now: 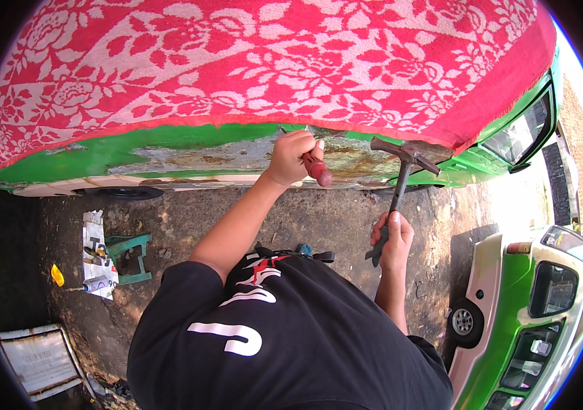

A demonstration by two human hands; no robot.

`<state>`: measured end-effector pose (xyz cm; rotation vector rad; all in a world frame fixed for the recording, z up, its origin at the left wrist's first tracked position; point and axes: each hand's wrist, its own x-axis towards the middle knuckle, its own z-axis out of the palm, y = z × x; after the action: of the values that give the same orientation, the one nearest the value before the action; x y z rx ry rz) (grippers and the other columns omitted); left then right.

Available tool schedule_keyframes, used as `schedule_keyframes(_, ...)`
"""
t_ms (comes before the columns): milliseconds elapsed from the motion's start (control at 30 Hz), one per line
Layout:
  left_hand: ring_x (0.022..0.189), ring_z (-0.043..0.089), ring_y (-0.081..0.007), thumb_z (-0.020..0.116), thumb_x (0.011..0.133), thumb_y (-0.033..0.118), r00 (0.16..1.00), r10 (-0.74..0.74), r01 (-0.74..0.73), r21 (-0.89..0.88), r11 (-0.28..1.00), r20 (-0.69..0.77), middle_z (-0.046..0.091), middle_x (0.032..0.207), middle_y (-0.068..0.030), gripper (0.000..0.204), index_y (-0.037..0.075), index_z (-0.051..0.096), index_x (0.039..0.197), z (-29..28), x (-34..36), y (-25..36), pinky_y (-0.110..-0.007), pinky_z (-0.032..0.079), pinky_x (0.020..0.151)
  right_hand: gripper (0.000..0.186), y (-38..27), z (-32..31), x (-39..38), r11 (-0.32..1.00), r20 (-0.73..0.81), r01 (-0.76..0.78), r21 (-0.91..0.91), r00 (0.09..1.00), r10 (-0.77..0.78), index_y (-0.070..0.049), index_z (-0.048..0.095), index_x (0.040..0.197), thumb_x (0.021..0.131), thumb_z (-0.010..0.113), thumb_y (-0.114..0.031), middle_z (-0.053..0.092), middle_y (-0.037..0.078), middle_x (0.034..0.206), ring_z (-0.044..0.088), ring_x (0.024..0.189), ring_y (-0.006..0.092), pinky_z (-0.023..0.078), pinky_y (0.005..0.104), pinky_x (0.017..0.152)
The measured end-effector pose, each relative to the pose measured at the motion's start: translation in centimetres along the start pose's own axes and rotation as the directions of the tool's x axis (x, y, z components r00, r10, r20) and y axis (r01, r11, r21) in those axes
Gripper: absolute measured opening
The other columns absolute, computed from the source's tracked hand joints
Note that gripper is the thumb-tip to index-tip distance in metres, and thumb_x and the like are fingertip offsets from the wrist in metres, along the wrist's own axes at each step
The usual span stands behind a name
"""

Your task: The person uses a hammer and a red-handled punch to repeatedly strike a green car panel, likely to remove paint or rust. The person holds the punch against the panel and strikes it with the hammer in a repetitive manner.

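Observation:
My left hand [293, 158] is closed round a red-handled screwdriver [316, 169], its handle end pointing back toward me. Its shaft is mostly hidden by my fist, against the side of a green vehicle [199, 137]. Paint is gone from a patch of that side, leaving grey and rusty metal [353, 158]. To the right, my right hand [394, 239] grips a hammer [401, 179] by its dark handle. The hammer's long, narrow head is raised in front of the bare patch; whether it touches the metal I cannot tell. A red and pale floral cloth [271, 65] covers the vehicle above both hands.
On the ground at left are a green stool [131, 258], printed sheets [93, 236], a spray can [95, 283] and a yellow object [57, 275]. A white, rust-edged panel [40, 361] lies lower left. A second green and white vehicle [510, 301] is parked at right.

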<state>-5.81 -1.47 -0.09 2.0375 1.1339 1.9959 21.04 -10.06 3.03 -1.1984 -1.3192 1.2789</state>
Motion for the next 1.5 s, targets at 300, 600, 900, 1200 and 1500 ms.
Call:
schedule_keyframes(300,0.050,0.034,-0.0149,0.066,0.085,0.006,0.968,-0.236,0.236,-0.007,0.972,-0.085,0.036,0.054,-0.0073,0.033,0.000,0.043,0.063,0.3,3.1,-0.1,-0.032,0.031,0.048,0.043,-5.1,1.9,-0.2,0.948,0.066,0.317,-0.038,0.947,-0.314,0.000,0.057,0.080,0.101,0.050,-0.038,0.051,0.001,0.057,0.048,0.050,0.0080,0.037,0.0248,0.047)
schedule_keyframes(600,0.051,0.037,-0.0158,0.067,0.084,0.007,0.952,-0.279,0.277,-0.036,0.960,-0.128,0.040,0.056,-0.0071,0.030,-0.001,0.045,0.064,0.6,1.5,-1.3,-0.033,0.032,0.049,0.040,-6.3,2.0,2.2,0.968,0.110,0.196,-0.154,0.978,-0.180,-0.001,0.058,0.079,0.100,0.053,-0.034,0.050,0.000,0.057,0.047,0.051,0.0076,0.037,0.0253,0.047)
schedule_keyframes(900,0.047,0.038,-0.0268,0.067,0.071,0.000,0.984,0.151,-0.151,-0.007,0.988,0.089,0.033,0.054,-0.0082,0.038,0.005,0.033,0.057,0.1,-0.8,0.5,-0.039,0.031,0.045,0.042,-4.0,0.7,1.9,0.990,0.079,0.140,-0.007,0.987,-0.139,0.001,0.056,0.084,0.102,0.048,-0.037,0.051,0.004,0.060,0.049,0.052,0.0107,0.039,0.0245,0.049)
schedule_keyframes(1200,0.048,0.039,-0.0257,0.066,0.072,-0.001,0.982,0.166,-0.166,-0.011,0.986,0.089,0.037,0.056,-0.0079,0.036,0.005,0.034,0.058,-0.3,-1.2,0.1,-0.038,0.031,0.046,0.041,-2.2,0.0,1.1,0.998,0.047,0.065,-0.002,0.997,-0.065,0.000,0.054,0.085,0.102,0.047,-0.036,0.050,0.005,0.059,0.047,0.050,0.0120,0.039,0.0252,0.048)
schedule_keyframes(1500,0.049,0.040,-0.0253,0.066,0.075,-0.001,0.984,0.159,-0.159,0.002,0.987,0.081,0.038,0.056,-0.0077,0.035,0.004,0.035,0.058,-0.6,-1.0,-0.5,-0.037,0.032,0.046,0.040,-2.1,-0.1,1.2,0.998,0.048,0.060,-0.002,0.997,-0.059,0.000,0.054,0.085,0.102,0.047,-0.036,0.050,0.005,0.060,0.047,0.051,0.0119,0.039,0.0253,0.048)
